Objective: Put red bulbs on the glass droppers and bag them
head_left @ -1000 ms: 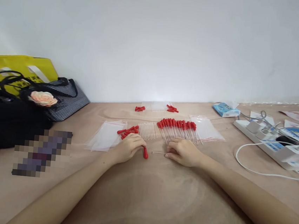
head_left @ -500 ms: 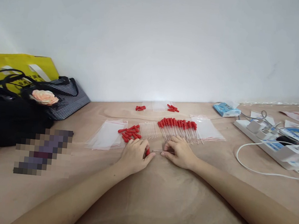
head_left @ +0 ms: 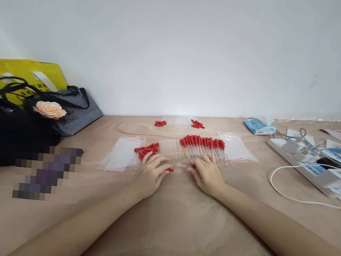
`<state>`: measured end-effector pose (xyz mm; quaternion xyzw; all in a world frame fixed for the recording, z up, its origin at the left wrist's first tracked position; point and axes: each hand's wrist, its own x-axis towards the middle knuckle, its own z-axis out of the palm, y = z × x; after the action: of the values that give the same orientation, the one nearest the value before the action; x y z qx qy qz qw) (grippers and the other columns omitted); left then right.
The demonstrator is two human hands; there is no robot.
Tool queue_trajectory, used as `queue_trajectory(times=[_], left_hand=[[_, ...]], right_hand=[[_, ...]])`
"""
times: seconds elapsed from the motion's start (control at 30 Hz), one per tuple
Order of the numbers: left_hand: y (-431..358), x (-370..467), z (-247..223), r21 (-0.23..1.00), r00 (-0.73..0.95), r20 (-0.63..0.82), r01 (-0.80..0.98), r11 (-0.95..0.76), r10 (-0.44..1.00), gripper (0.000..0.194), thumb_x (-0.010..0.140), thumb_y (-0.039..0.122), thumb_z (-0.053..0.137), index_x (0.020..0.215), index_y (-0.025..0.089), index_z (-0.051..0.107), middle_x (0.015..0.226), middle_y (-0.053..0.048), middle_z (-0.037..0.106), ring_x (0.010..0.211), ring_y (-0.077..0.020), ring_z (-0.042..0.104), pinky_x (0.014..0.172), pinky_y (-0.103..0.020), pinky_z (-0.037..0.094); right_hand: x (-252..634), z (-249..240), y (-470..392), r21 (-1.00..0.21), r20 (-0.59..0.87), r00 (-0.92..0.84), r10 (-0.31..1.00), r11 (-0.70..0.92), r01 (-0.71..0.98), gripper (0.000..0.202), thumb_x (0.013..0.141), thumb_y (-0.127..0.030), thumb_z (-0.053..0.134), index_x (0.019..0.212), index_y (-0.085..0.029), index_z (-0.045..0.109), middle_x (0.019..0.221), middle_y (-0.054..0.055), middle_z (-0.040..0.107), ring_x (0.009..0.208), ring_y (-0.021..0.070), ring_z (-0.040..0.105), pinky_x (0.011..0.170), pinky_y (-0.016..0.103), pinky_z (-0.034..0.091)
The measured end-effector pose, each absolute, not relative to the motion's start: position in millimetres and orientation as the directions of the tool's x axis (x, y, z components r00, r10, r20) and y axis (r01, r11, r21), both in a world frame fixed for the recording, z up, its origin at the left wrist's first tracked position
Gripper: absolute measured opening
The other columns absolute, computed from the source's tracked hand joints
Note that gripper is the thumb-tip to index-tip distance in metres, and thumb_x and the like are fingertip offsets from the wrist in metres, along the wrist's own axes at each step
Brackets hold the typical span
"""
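Between the fingertips of my left hand (head_left: pixel 150 175) is a red rubber dropper bulb (head_left: pixel 170 170), its end poking out to the right. My right hand (head_left: pixel 208 174) pinches a thin clear dropper tube (head_left: pixel 183 166) that points left toward the bulb; the two are a short gap apart. Just behind my left hand lies a pile of loose red bulbs (head_left: pixel 147 149), partly covered by the fingers. A row of bare clear tubes (head_left: pixel 169 148) sits right of that pile. Beyond my right hand is a row of droppers with red bulbs fitted (head_left: pixel 202 143).
Clear plastic bags lie left (head_left: pixel 119 155) and right (head_left: pixel 237 148) of the rows. Smaller red bulb heaps (head_left: pixel 197 124) are near the wall. Right stand a tissue pack (head_left: pixel 258 126) and a power strip (head_left: pixel 308 167) with cables. Handbags (head_left: pixel 81 111) are at left.
The bulb in my left hand has turned from roughly upright to lying sideways, its end pointing right. The tube in my right hand has risen slightly, with its tip still leftward.
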<state>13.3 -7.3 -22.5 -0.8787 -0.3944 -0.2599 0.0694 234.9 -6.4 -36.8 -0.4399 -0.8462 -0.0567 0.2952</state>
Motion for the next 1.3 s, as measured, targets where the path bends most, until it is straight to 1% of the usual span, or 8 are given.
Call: queue_trajectory(times=[0.1, 0.23, 0.37, 0.5, 0.6, 0.8, 1.0, 1.3], left_hand=[[-7.8, 14.2, -24.5, 0.058, 0.565, 0.538, 0.716, -0.696, 0.625, 0.025, 0.085, 0.018, 0.041, 0.098, 0.022, 0.061, 0.104, -0.005, 0.064, 0.108, -0.0217, 0.051, 0.101, -0.053, 0.019], [-8.2, 14.4, -26.1, 0.043, 0.588, 0.549, 0.69, -0.722, 0.594, 0.026, 0.086, 0.017, 0.039, 0.101, 0.019, 0.06, 0.104, -0.006, 0.065, 0.11, -0.0228, 0.051, 0.103, -0.057, 0.013], [-9.4, 15.8, -24.9, 0.05, 0.587, 0.557, 0.683, -0.729, 0.587, 0.024, 0.086, 0.017, 0.04, 0.101, 0.018, 0.06, 0.104, -0.006, 0.065, 0.11, -0.023, 0.052, 0.104, -0.057, 0.01], [-10.6, 17.1, -24.2, 0.065, 0.58, 0.576, 0.67, -0.74, 0.576, 0.023, 0.086, 0.016, 0.041, 0.1, 0.017, 0.059, 0.103, -0.006, 0.066, 0.109, -0.0224, 0.053, 0.105, -0.056, 0.011], [-11.0, 17.0, -24.5, 0.085, 0.571, 0.574, 0.671, -0.737, 0.586, 0.022, 0.086, 0.017, 0.041, 0.1, 0.017, 0.058, 0.102, -0.006, 0.066, 0.109, -0.0216, 0.053, 0.105, -0.055, 0.011], [-11.9, 18.7, -24.3, 0.188, 0.557, 0.523, 0.663, -0.724, 0.645, 0.019, 0.087, 0.019, 0.039, 0.097, 0.017, 0.056, 0.101, -0.004, 0.066, 0.108, -0.0198, 0.053, 0.105, -0.053, 0.012], [-9.5, 19.2, -24.4, 0.281, 0.549, 0.474, 0.647, -0.709, 0.688, 0.015, 0.086, 0.025, 0.042, 0.087, 0.019, 0.056, 0.085, -0.001, 0.068, 0.1, -0.018, 0.057, 0.105, -0.051, 0.012], [-9.0, 18.5, -26.8, 0.242, 0.585, 0.51, 0.606, -0.757, 0.631, 0.016, 0.085, 0.02, 0.044, 0.085, 0.02, 0.06, 0.082, 0.001, 0.069, 0.097, -0.0174, 0.059, 0.105, -0.049, 0.01]], right_hand=[[235.0, -39.0, -5.5, -0.074, 0.603, -0.503, 0.619, 0.671, 0.737, 0.025, 0.087, -0.022, 0.04, 0.102, -0.015, 0.058, 0.081, 0.008, 0.062, 0.079, 0.0185, 0.047, 0.071, 0.032, 0.03], [233.5, -39.6, -7.0, -0.032, 0.613, -0.542, 0.574, 0.704, 0.709, 0.025, 0.086, -0.019, 0.04, 0.099, -0.016, 0.061, 0.082, 0.008, 0.062, 0.079, 0.0188, 0.047, 0.071, 0.033, 0.033], [230.4, -37.2, -10.3, -0.062, 0.633, -0.54, 0.554, 0.732, 0.679, 0.023, 0.086, -0.019, 0.04, 0.094, -0.015, 0.062, 0.083, 0.007, 0.065, 0.088, 0.0187, 0.05, 0.083, 0.037, 0.035], [228.7, -35.1, -13.1, -0.064, 0.644, -0.533, 0.549, 0.732, 0.678, 0.024, 0.087, -0.019, 0.039, 0.094, -0.019, 0.062, 0.083, 0.005, 0.068, 0.098, 0.0182, 0.052, 0.095, 0.042, 0.027], [229.3, -34.4, -13.8, -0.033, 0.65, -0.553, 0.521, 0.747, 0.664, 0.023, 0.086, -0.016, 0.041, 0.095, -0.018, 0.062, 0.082, 0.004, 0.068, 0.099, 0.0175, 0.052, 0.099, 0.042, 0.024], [229.2, -32.5, -14.1, -0.007, 0.683, -0.563, 0.465, 0.775, 0.632, 0.021, 0.085, -0.016, 0.043, 0.094, -0.019, 0.062, 0.076, 0.003, 0.068, 0.092, 0.0166, 0.055, 0.098, 0.042, 0.026], [227.4, -35.0, -11.3, 0.049, 0.78, -0.542, 0.313, 0.832, 0.552, 0.015, 0.082, -0.015, 0.049, 0.089, -0.017, 0.062, 0.067, 0.0, 0.067, 0.079, 0.0144, 0.056, 0.094, 0.042, 0.029], [228.9, -35.1, -10.8, 0.082, 0.744, -0.592, 0.309, 0.838, 0.54, 0.018, 0.083, -0.014, 0.047, 0.093, -0.018, 0.061, 0.063, -0.001, 0.064, 0.074, 0.0137, 0.052, 0.088, 0.04, 0.03]])
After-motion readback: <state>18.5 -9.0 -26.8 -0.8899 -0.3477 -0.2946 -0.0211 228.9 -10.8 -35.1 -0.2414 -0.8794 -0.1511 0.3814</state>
